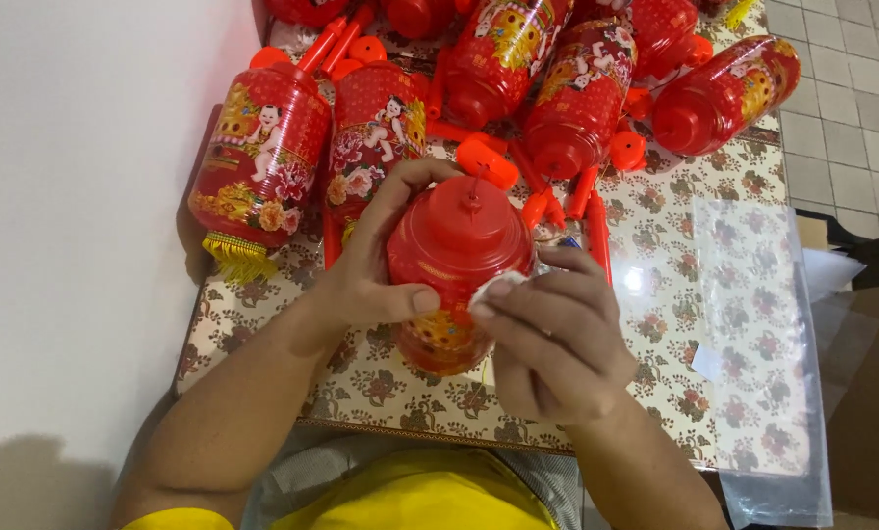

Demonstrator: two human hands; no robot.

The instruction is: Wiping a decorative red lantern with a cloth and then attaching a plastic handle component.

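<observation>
**Both hands on one red lantern, the rest heaped behind**

Your left hand (366, 280) is wrapped around the red plastic lantern (454, 270) from its 9 o'clock side: thumb laid across the front low down, fingers curled up over the domed cap toward 12. That's a firm, closed grasp, and it looks like it's there to keep the lantern propped on its side with the cap facing you, lifted just off the tabletop so it can't roll.

Your right hand (557, 339) sits at the lantern's 4 o'clock, fingers bent in and pinching a small white scrap (498, 290) — paper or a sticker, too small to tell — right up against the lantern's shoulder. So that hand is closed on the scrap, with the fingertips touching the lantern's side.

The lantern hangs over the near middle of the table with the floral cloth (655, 245).

Going outward: at 10 to 12 o'clock there's a pile of finished lanterns (263, 157) with printed flowers and figures lying on their sides, one with a yellow fringe. Loose orange-red sticks and caps (562, 201) are scattered between the pile and your hands — near enough to grab. At 3 o'clock a clear plastic sheet (753, 334) drapes over the table's edge, with the tiled floor (852, 108) beyond.
</observation>
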